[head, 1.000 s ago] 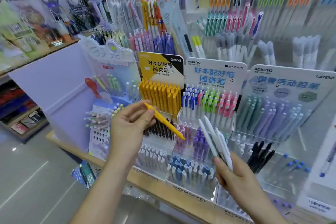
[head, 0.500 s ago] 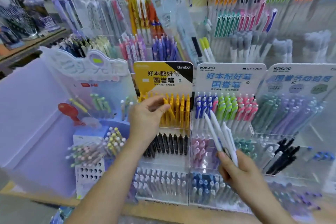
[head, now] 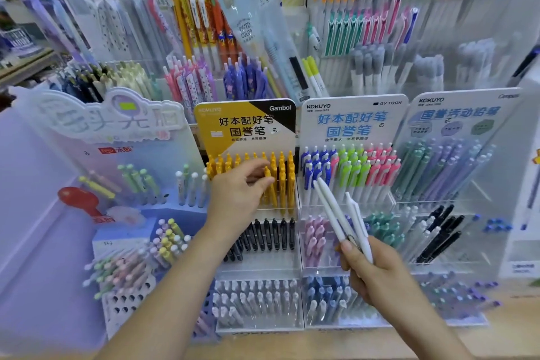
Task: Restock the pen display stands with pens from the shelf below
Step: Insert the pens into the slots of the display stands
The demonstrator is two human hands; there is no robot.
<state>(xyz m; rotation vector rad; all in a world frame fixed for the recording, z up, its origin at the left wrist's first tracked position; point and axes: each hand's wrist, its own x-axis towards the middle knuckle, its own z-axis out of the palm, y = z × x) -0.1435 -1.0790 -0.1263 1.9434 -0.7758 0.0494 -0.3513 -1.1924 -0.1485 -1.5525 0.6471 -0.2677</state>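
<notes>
One yellow pen (head: pixel 270 188) is pinched in the left hand (head: pixel 236 199), three white pens (head: pixel 336 219) in the right hand (head: pixel 377 272); three header cards (head: pixel 350 120) are displayed mid-frame.

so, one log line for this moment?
step: restock yellow row | left hand: pinches yellow pen at top tier of Gambol stand | right hand: holds white pens in front of neighbouring stand

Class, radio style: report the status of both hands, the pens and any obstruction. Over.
Left hand pinching yellow pen at Gambol stand top tier. Right hand gripping white pens. Nothing in the way.
</notes>
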